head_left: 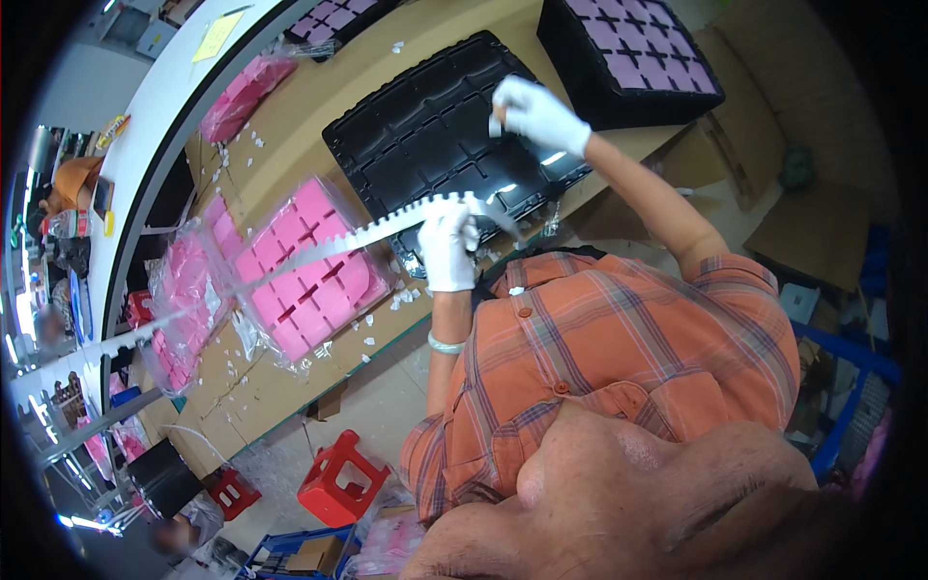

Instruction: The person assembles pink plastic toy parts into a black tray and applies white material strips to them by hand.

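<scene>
My left hand [448, 246], in a white glove, is closed around a long white strip [348, 242] with a notched edge. One end of the strip curls past the fingers and the rest stretches away to the left. My right hand [539, 116], gloved with bare fingertips showing, is pinched over a glossy black plastic tray [416, 126] with moulded compartments. A small white piece [495, 126] shows at those fingertips. The tray lies on the brown work surface, just beyond my left hand. Pink foam pads [304, 266] with cross-shaped slots lie in clear plastic left of my left hand.
A deep black tray filled with pink foam [643, 43] stands at the far right. More bagged pink foam [246, 92] lies at the back left. White scraps [411, 295] litter the brown table [280, 377]. A red stool [340, 478] stands on the floor below. Other people are at the far left.
</scene>
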The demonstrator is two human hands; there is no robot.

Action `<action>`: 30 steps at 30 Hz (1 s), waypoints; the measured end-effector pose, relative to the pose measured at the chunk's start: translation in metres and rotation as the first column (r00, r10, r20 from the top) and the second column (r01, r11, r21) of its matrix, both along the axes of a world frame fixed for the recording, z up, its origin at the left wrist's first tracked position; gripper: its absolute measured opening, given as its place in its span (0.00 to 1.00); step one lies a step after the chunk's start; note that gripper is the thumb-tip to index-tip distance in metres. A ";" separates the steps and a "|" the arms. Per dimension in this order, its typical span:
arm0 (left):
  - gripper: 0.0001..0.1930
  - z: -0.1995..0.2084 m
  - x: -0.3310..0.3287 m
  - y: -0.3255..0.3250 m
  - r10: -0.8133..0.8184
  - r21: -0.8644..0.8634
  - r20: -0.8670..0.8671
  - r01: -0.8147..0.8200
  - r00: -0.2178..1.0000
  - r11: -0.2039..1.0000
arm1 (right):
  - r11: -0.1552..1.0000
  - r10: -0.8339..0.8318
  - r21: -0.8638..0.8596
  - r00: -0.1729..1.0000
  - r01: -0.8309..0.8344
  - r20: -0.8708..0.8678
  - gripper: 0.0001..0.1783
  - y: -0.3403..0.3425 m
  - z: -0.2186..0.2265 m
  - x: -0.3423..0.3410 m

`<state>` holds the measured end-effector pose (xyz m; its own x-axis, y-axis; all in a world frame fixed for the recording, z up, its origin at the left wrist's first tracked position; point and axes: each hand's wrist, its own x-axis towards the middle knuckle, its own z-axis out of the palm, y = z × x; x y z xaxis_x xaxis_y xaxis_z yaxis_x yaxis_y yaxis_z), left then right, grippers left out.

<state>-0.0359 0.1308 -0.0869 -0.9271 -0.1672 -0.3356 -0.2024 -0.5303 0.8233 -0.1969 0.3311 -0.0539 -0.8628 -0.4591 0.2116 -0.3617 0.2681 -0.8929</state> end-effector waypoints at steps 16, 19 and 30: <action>0.04 0.008 0.020 -0.024 0.287 -0.007 -0.028 -0.288 0.957 0.958 | 0.616 -0.095 0.603 0.808 0.507 -0.581 0.06 -0.002 -0.064 -0.160; 0.06 0.012 0.030 -0.032 0.302 -0.074 -0.019 -0.302 0.953 0.950 | 0.607 -0.142 0.624 0.840 0.491 -0.523 0.06 -0.004 -0.058 -0.157; 0.13 -0.040 0.192 -0.220 0.896 -0.662 0.039 -0.661 0.442 0.354 | 0.525 -0.231 0.680 0.855 0.512 -0.465 0.10 0.005 -0.061 -0.154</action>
